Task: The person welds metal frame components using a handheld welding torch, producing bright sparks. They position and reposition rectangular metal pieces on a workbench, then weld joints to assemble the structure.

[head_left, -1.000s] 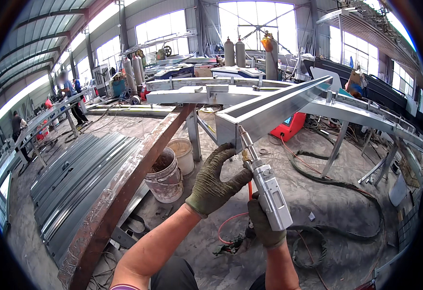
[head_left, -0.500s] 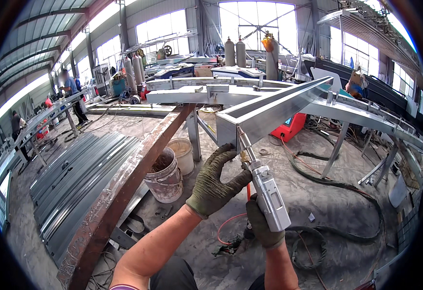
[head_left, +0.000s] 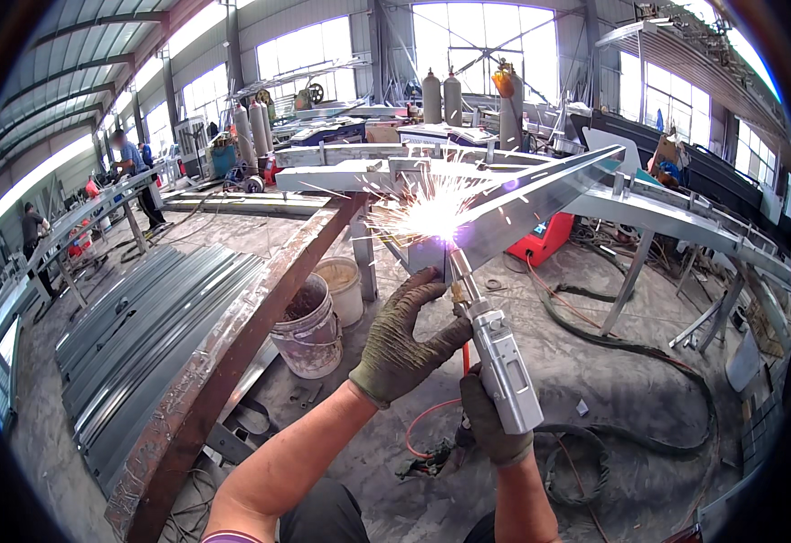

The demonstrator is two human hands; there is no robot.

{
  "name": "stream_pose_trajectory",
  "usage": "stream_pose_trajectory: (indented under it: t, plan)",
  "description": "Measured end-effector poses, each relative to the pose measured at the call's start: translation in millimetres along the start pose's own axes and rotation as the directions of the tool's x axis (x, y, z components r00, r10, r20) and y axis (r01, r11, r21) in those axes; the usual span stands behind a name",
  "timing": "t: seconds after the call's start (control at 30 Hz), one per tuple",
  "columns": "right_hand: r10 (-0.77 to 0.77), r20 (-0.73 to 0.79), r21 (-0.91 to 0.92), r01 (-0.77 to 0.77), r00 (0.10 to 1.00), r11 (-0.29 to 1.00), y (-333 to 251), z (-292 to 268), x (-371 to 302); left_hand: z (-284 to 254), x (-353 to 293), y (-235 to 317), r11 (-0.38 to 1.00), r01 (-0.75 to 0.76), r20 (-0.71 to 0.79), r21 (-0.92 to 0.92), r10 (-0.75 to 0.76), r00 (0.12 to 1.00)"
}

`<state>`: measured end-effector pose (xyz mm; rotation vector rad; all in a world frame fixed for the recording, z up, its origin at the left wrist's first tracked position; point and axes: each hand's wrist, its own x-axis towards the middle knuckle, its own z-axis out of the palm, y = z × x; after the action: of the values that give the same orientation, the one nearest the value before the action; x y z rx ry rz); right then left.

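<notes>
My right hand (head_left: 495, 416), in a dark green work glove, grips a silver handheld welding gun (head_left: 504, 366) from below. The gun's copper-coloured nozzle points up at the near corner of a long, shiny metal frame (head_left: 526, 217). A bright violet-white glow burns at that corner, and sparks (head_left: 427, 204) spray up and to the left, hiding part of the frame's end. My left hand (head_left: 400, 339), gloved alike, has its thumb and fingers spread apart. Its fingertips rest at the frame's lower corner, and its thumb lies against the gun's neck.
A rusty brown beam (head_left: 232, 362) slants across the left, beside two buckets (head_left: 309, 339) and stacked metal strips (head_left: 142, 335). A grey support rail (head_left: 676, 222) carries the frame. Right of it are a red machine (head_left: 540, 237) and hoses (head_left: 676, 443) on the floor. People work far left.
A bright glow and a burst of sparks have appeared at the frame's corner by the gun's tip. Both hands and the gun have hardly moved.
</notes>
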<state>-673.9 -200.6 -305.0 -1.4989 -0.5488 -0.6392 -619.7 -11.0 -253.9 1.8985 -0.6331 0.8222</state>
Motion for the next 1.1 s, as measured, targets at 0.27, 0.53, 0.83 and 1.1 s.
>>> stream_pose_trajectory:
  t: [0.27,0.53,0.83,1.1]
  plan:
    - [-0.039,0.015,-0.061,0.04,0.999,0.997,5.7,-0.4,-0.3,1.5,0.5,-2.9,0.999,-0.018,-0.002,-0.036,0.018,1.0]
    - [-0.021,0.024,-0.06,0.022,0.999,0.998,4.7,0.0,-1.9,-0.7,0.5,-2.3,1.0,-0.013,0.012,0.0,0.013,1.0]
    - [-0.003,0.023,-0.076,0.005,1.0,0.997,4.6,0.4,-1.6,-1.4,2.0,-3.0,0.999,-0.05,0.002,-0.021,0.05,0.999]
    - [-0.051,0.047,-0.096,0.056,0.998,0.994,4.2,-2.0,-1.3,0.1,0.9,-4.7,0.999,-0.041,0.007,-0.01,0.041,0.999]
